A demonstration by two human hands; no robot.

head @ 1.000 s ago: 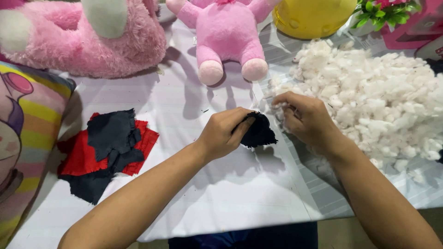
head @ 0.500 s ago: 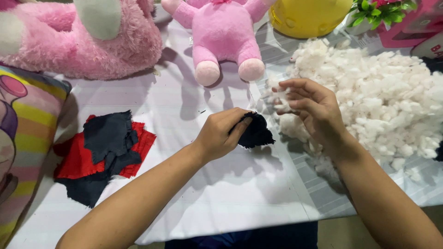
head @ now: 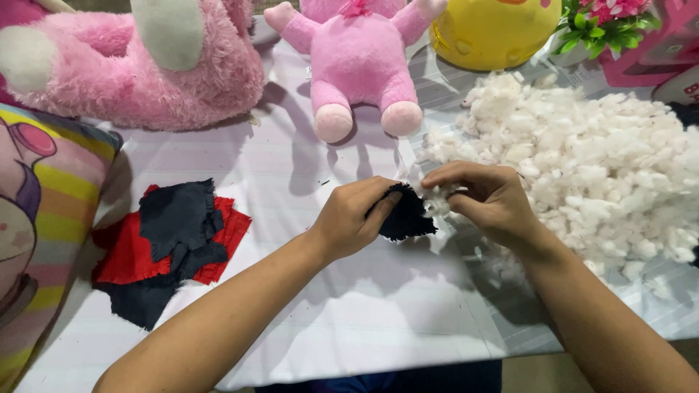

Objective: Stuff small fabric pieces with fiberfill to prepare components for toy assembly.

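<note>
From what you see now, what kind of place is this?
Probably a home craft table for making soft toys: a pile of white stuffing, cut fabric scraps, and finished pink plush toys on a white cloth.

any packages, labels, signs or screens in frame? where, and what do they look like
Pink package or box: top right corner, behind the white stuffing, cut off by the frame; flat pink panels, a pale patch at its lower edge.
No clear labels, signs or screens elsewhere.
</note>
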